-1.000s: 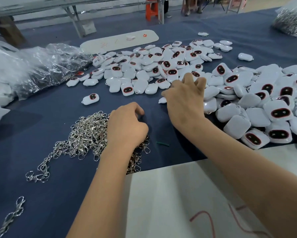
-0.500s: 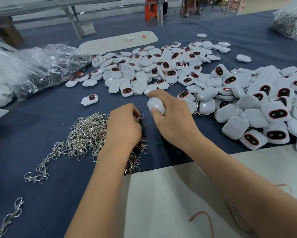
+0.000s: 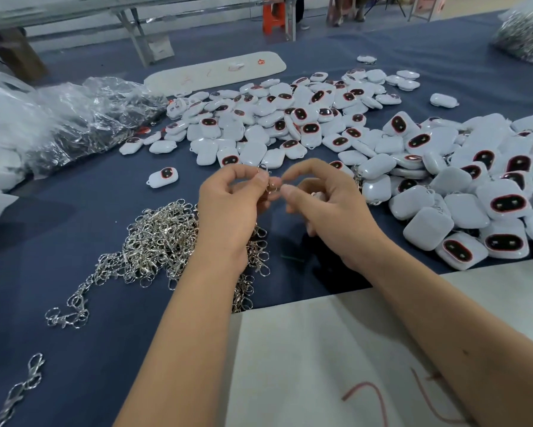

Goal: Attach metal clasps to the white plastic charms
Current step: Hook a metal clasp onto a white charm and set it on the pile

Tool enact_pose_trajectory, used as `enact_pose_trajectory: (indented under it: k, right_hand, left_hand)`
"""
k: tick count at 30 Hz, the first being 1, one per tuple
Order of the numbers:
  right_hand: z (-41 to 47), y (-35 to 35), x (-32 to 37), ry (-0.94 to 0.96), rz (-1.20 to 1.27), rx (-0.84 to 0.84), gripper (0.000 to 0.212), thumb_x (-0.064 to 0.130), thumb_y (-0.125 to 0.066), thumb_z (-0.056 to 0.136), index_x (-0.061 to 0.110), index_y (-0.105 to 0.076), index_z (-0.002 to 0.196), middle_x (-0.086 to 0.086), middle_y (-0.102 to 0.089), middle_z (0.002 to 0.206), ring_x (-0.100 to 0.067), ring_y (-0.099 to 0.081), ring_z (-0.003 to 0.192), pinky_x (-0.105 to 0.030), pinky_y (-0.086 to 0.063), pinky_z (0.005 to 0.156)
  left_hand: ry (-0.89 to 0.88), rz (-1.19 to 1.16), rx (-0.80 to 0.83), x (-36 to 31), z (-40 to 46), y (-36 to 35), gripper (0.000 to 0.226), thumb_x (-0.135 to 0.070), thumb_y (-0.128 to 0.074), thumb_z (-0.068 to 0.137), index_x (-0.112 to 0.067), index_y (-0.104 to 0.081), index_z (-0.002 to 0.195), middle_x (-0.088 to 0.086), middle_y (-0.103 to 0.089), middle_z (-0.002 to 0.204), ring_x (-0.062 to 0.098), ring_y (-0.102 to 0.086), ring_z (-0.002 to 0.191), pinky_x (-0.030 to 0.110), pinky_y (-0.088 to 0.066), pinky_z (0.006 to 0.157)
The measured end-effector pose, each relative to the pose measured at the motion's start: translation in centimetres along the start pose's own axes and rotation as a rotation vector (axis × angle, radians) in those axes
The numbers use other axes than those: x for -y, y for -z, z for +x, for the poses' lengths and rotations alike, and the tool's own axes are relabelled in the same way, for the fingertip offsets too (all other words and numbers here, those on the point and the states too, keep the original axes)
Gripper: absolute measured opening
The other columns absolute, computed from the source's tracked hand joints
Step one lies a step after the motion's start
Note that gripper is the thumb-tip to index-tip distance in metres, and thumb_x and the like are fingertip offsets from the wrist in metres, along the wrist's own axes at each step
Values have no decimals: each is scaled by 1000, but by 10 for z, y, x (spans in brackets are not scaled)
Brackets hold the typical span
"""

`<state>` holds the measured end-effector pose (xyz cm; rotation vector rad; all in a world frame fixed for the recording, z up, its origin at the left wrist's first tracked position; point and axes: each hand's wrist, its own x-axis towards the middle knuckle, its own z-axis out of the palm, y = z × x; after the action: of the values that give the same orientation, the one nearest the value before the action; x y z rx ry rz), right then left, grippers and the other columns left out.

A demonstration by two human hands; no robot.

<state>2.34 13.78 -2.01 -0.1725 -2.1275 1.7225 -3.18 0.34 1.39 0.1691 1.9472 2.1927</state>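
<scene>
My left hand [image 3: 228,201] pinches a small metal clasp [image 3: 266,180] between thumb and fingers, raised above the blue cloth. My right hand [image 3: 324,208] curls round a white plastic charm [image 3: 316,195], mostly hidden in the palm, and its thumb and forefinger meet the clasp. A heap of silver clasps [image 3: 157,238] lies under and left of my left wrist. Piles of white charms with dark oval faces [image 3: 290,118] spread across the middle and right [image 3: 475,192] of the table.
Crumpled clear plastic bags [image 3: 74,118] sit at the left. A white board [image 3: 351,349] lies under my forearms, another white board [image 3: 216,72] at the back. A bag of metal parts [image 3: 527,35] is at the far right. A lone charm [image 3: 163,177] and stray clasps [image 3: 21,389] lie left.
My right hand picked a white charm from the pile and drew it back. My left hand lifted a clasp off the heap. Both hands have come together above the cloth.
</scene>
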Motion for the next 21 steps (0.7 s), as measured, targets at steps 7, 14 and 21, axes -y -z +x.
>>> enact_pose_trajectory:
  k: [7, 14, 21]
  right_hand:
    - [0, 0, -3, 46, -16, -6, 16, 22, -82, 89, 29, -78, 102, 3, -76, 80, -6, -42, 53, -22, -42, 55]
    - [3, -4, -7, 23, 87, -91, 8, 16, -78, 91, 20, -79, 85, 4, -74, 71, -18, -39, 58, -25, -36, 52]
    - [1, -2, -5, 121, -29, -294, 9, 11, -76, 92, 19, -78, 89, 10, -69, 73, -4, -45, 53, -14, -38, 58]
  left_hand:
    - [30, -114, -1, 3, -5, -9, 13, -3, -67, 95, -10, -68, 84, 1, -65, 73, 10, -60, 63, 19, -50, 62]
    - [35, -166, -45, 3, -1, -3, 16, 2, -67, 92, -9, -67, 79, 3, -66, 67, 12, -57, 61, 20, -49, 60]
    - [-155, 246, -123, 11, 3, 1, 15, -4, -68, 86, -16, -66, 77, -4, -62, 70, 11, -55, 65, 25, -47, 62]
